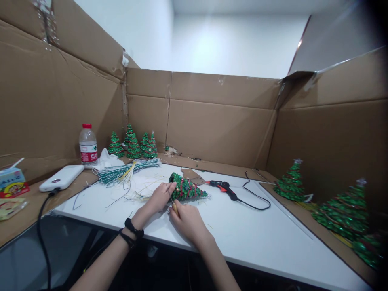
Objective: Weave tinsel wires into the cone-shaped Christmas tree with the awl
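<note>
A small green tinsel Christmas tree [189, 189] with red garland lies on its side on the white tabletop, tip to the right. My left hand [160, 197] is closed at its base end, fingers pressed against it. My right hand [189, 222] grips an awl-like tool with a tan wooden handle [175, 208]. Its thin shaft points up toward my left fingers and the tree's base. The tool's tip is too small to make out. Just beyond the tree lies a brown cardboard piece [193, 176].
A black and red glue gun [222, 186] lies right of the tree, its cord trailing right. Green and yellow wire bundles [127, 171] lie to the left. Finished trees [133, 145] stand at the back, others [291, 182] at right. A bottle [87, 145] and a white power bank [62, 178] are at left.
</note>
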Available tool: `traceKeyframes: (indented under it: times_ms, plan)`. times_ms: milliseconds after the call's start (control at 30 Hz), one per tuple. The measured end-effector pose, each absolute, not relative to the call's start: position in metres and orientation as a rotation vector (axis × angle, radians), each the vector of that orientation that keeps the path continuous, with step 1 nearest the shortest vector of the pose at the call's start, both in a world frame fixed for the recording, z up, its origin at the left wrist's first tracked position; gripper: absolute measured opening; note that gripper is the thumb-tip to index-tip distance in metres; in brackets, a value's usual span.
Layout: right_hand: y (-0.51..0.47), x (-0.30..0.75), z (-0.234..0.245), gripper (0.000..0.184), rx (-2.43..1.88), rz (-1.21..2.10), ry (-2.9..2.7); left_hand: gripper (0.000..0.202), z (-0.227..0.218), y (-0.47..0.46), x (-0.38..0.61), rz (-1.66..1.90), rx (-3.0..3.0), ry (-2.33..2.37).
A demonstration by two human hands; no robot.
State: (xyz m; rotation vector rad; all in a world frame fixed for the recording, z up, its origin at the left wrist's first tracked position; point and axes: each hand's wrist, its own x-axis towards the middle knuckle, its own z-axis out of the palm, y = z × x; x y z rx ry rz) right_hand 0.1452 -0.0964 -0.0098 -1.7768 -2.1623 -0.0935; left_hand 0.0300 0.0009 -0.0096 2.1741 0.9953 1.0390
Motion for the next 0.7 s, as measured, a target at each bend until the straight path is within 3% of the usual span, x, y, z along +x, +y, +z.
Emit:
traceKeyframes:
  times_ms: [700]
  plan:
    - [-0.0960,0.1458,-0.0113,0.022,-1.781,-0.099,-2.159,0.045,-0.0082,-0.0006,0.0300,1.036,2.129,0.999]
